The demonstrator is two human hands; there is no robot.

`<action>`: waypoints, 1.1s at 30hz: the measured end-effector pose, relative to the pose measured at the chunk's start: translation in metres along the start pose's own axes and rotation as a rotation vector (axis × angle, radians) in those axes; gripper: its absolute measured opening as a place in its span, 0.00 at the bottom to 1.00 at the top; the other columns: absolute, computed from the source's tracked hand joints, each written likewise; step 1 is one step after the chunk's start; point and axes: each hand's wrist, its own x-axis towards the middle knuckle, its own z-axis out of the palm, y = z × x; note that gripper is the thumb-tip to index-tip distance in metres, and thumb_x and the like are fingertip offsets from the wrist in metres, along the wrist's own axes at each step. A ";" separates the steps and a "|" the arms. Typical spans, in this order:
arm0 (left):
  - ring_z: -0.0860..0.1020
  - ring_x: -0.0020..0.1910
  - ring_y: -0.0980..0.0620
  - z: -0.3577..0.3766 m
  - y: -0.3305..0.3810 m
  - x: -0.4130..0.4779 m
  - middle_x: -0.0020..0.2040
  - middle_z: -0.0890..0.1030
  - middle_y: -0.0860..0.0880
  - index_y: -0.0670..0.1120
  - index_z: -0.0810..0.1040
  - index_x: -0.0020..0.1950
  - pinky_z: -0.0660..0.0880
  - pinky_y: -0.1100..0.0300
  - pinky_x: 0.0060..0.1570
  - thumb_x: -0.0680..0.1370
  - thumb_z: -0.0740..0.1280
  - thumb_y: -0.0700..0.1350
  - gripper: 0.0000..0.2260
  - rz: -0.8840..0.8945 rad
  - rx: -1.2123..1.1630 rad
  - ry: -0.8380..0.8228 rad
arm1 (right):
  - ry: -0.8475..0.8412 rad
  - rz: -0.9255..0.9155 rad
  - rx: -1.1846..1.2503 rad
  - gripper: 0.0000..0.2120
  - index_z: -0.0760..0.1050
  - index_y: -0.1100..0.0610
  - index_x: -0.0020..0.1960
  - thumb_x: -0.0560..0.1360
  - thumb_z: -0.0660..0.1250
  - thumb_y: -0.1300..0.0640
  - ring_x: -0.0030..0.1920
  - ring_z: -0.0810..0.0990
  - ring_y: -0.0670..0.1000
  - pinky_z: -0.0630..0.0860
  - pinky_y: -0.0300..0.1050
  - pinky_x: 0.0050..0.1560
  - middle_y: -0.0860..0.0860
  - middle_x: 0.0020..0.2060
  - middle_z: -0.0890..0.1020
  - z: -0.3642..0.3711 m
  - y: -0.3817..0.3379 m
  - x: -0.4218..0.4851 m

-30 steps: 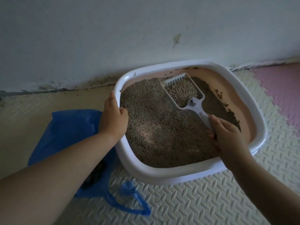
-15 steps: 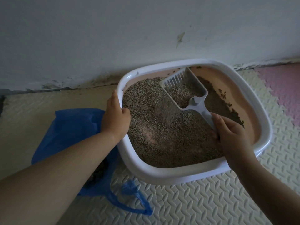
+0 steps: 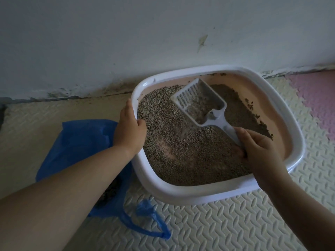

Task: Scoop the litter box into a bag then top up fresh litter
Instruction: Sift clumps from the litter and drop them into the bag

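A litter box (image 3: 282, 105) with a white rim and pink inside sits on the floor against the wall, holding grey-brown litter (image 3: 163, 124). My right hand (image 3: 257, 147) grips the handle of a white slotted scoop (image 3: 201, 104). The scoop is lifted and tilted over the litter, and grains fall through its slots. My left hand (image 3: 128, 131) holds the box's left rim, thumb inside. A blue plastic bag (image 3: 79, 142) lies on the floor left of the box, partly hidden by my left arm, with dark litter showing in its mouth.
The pale wall (image 3: 126, 42) rises directly behind the box, with dirt along its base. Cream foam floor mats (image 3: 217, 223) cover the floor in front, and a pink mat (image 3: 315, 98) lies at the right.
The scoop has risen out of the litter and tipped up, and most of its load has sifted back into the box. My left hand has stayed on the rim.
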 end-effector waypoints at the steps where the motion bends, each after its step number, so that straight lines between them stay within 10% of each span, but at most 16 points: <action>1: 0.74 0.52 0.49 0.000 0.000 0.000 0.74 0.62 0.46 0.52 0.47 0.79 0.74 0.53 0.45 0.80 0.56 0.42 0.29 -0.003 -0.002 -0.003 | 0.008 0.002 0.007 0.12 0.80 0.44 0.45 0.80 0.58 0.50 0.23 0.64 0.43 0.62 0.33 0.25 0.45 0.20 0.70 -0.001 0.000 0.000; 16: 0.73 0.50 0.58 -0.003 -0.001 -0.008 0.75 0.62 0.53 0.57 0.50 0.79 0.69 0.62 0.43 0.81 0.53 0.43 0.27 -0.053 -0.269 -0.013 | -0.483 0.097 -0.415 0.05 0.82 0.46 0.48 0.73 0.68 0.50 0.28 0.70 0.50 0.66 0.45 0.33 0.50 0.26 0.78 0.000 -0.005 0.042; 22: 0.65 0.67 0.60 -0.003 -0.001 -0.008 0.76 0.60 0.57 0.56 0.51 0.78 0.63 0.66 0.57 0.82 0.54 0.42 0.26 -0.064 -0.361 -0.011 | -0.468 0.003 -0.545 0.09 0.83 0.51 0.49 0.77 0.63 0.58 0.23 0.67 0.46 0.65 0.40 0.28 0.49 0.24 0.76 0.063 -0.005 0.082; 28: 0.62 0.64 0.67 -0.001 -0.003 -0.006 0.75 0.60 0.59 0.57 0.53 0.78 0.60 0.78 0.50 0.81 0.54 0.42 0.26 -0.081 -0.363 0.001 | -0.447 0.069 -0.320 0.08 0.82 0.50 0.52 0.78 0.64 0.57 0.21 0.66 0.43 0.63 0.37 0.24 0.46 0.23 0.74 0.089 0.013 0.124; 33: 0.75 0.58 0.47 0.002 -0.009 -0.003 0.71 0.69 0.47 0.61 0.53 0.77 0.72 0.57 0.50 0.78 0.54 0.46 0.28 -0.083 -0.314 -0.007 | -0.515 0.037 -0.192 0.10 0.80 0.48 0.57 0.78 0.64 0.55 0.28 0.67 0.47 0.64 0.39 0.31 0.48 0.25 0.72 0.084 0.032 0.137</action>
